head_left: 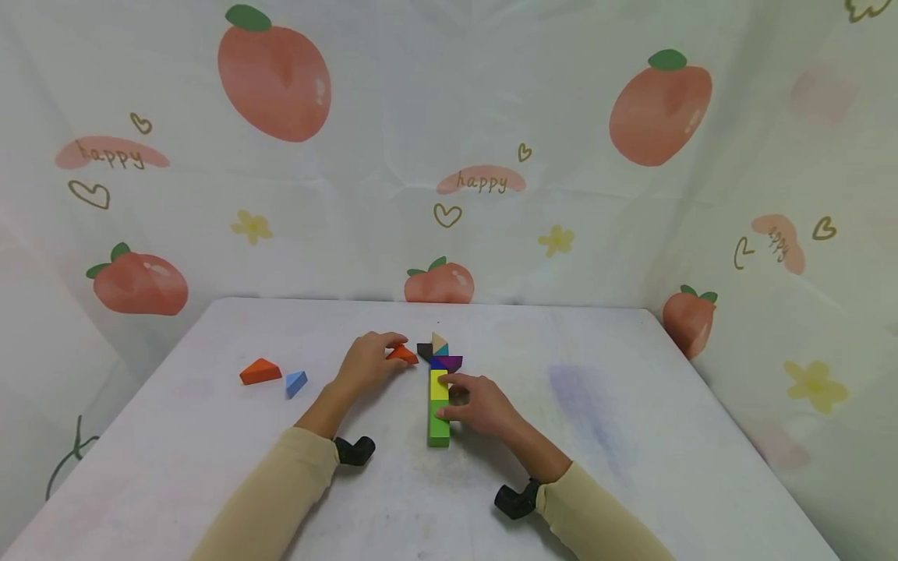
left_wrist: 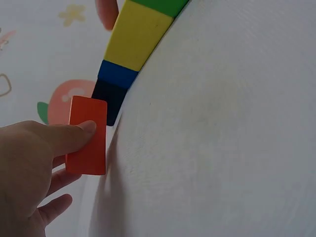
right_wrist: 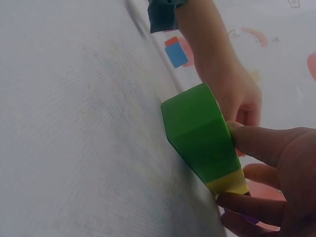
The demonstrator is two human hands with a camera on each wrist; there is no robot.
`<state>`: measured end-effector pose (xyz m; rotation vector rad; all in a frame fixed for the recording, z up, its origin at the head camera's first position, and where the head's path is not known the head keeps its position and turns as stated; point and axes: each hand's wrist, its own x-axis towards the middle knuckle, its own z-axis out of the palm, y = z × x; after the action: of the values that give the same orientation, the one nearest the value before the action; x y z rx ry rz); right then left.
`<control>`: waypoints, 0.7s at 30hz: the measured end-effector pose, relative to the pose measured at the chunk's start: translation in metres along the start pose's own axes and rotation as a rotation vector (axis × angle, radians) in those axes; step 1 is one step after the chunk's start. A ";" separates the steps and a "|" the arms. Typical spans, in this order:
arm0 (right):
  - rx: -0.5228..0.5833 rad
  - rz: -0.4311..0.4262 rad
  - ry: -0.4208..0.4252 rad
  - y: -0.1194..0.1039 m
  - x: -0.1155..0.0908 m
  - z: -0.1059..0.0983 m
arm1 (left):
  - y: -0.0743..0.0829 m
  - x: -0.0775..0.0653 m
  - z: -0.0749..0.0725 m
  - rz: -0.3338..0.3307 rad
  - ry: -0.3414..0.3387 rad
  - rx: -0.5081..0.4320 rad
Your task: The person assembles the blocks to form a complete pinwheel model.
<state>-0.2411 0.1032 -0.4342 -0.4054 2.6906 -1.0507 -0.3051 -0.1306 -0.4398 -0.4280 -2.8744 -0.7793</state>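
Note:
My left hand (head_left: 366, 365) pinches an orange-red triangular block (head_left: 402, 354) between thumb and fingers, just left of the black block (head_left: 424, 351). In the left wrist view, the thumb presses the flat face of that block. My right hand (head_left: 487, 407) lies along a row of blocks, thumb on the green block (head_left: 439, 433) and a finger on the yellow block (head_left: 437, 383), fingers fairly straight. Beyond the yellow one sit a blue block (head_left: 437, 364) and a purple triangular block (head_left: 454, 361). A beige triangle (head_left: 438, 341) and a teal piece (head_left: 443, 351) top the row.
On the left of the white table (head_left: 175, 467) lie another orange-red triangular block (head_left: 260, 372) and a light blue triangular block (head_left: 296, 384). A white fruit-print cloth (head_left: 386, 234) hangs behind the table. Each wrist carries a black camera mount.

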 end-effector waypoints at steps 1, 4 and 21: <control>-0.001 -0.001 0.000 0.000 0.000 0.000 | 0.001 0.001 0.001 0.000 -0.001 -0.002; -0.002 0.002 -0.001 -0.001 -0.001 -0.001 | 0.003 0.003 0.005 -0.002 -0.008 0.000; 0.000 -0.016 -0.003 -0.001 -0.001 -0.001 | 0.008 0.008 0.020 -0.036 -0.001 -0.008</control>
<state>-0.2398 0.1035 -0.4325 -0.4294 2.6891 -1.0544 -0.3118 -0.1115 -0.4519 -0.3789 -2.8881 -0.7967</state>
